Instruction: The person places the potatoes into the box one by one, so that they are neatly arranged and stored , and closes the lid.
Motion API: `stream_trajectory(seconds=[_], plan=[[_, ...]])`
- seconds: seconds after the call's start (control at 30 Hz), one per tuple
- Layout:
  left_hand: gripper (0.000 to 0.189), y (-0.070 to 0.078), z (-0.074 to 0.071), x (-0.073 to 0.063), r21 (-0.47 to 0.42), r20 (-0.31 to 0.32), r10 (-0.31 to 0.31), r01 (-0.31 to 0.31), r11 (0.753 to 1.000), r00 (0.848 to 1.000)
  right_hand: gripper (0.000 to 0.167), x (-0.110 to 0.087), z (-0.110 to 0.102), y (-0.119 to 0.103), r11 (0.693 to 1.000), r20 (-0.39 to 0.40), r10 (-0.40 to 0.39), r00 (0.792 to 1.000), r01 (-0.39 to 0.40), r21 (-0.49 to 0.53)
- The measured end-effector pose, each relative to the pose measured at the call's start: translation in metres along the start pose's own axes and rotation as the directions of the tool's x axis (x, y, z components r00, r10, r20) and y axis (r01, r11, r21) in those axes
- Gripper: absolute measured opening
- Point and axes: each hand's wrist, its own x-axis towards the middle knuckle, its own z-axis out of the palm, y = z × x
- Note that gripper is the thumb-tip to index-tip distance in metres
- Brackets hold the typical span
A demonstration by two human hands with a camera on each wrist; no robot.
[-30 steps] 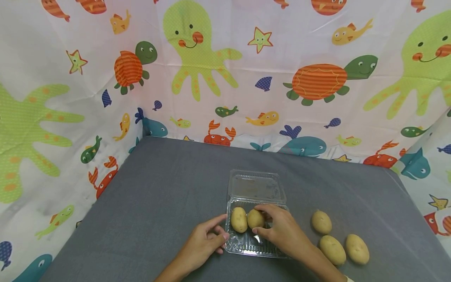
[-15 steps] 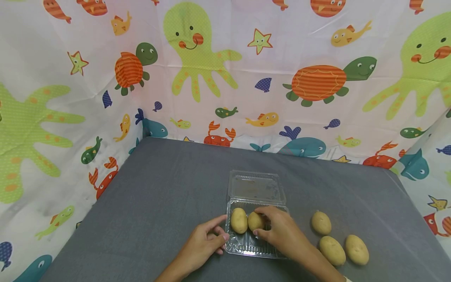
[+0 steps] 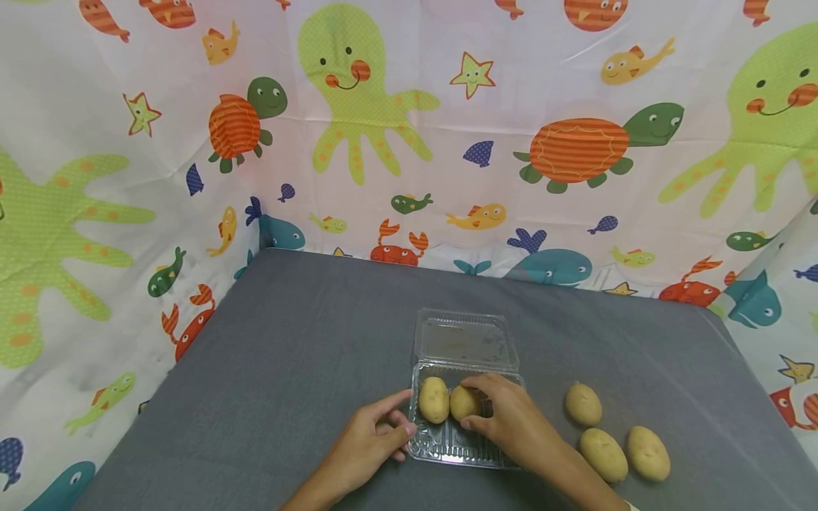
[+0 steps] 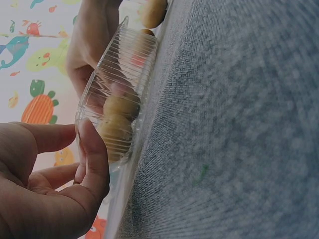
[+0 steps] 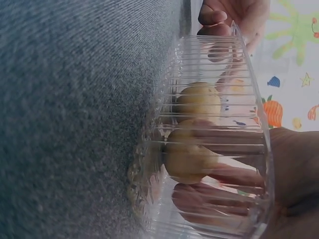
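- We have the held potato inside the clear container, between the thumb and fingers of our right hand; those fingers are curled on it.
- To set it well, we judge it best to seat it on the ribbed base, then part the thumb and fingers gently, lifting straight up so it does not roll; whether its full weight rests there, we cannot tell.
- The second potato lies just past our right fingertips, toward the left fingers, touching the held one or nearly so. Pressing sideways could shove it against the wall.
- The fingers of our left hand hold the container's edge, thumb and forefinger at the rim; a light, steady hold should stop sliding without bending the thin plastic.
- The lid lies folded back, beyond the right fingers.
- Three loose potatoes lie on the desk, outside the container, past the right hand on the side away from the left fingers.
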Motion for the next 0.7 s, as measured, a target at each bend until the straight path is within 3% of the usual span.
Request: stream_trajectory(seconds=[0.27,0.7], plan=[[0.06,0.0,0.0,0.0,0.004,0.002,-0.003,0.003,1.0,1.0,0.052,-0.003,-0.005,0.005,0.998,-0.026,-0.057,0.998,0.058,0.04],[0.061,0.0,0.001,0.001,0.004,-0.008,-0.013,0.013,1.0,1.0,0.055,-0.017,-0.025,0.015,0.996,-0.152,-0.003,0.988,0.018,0.091]])
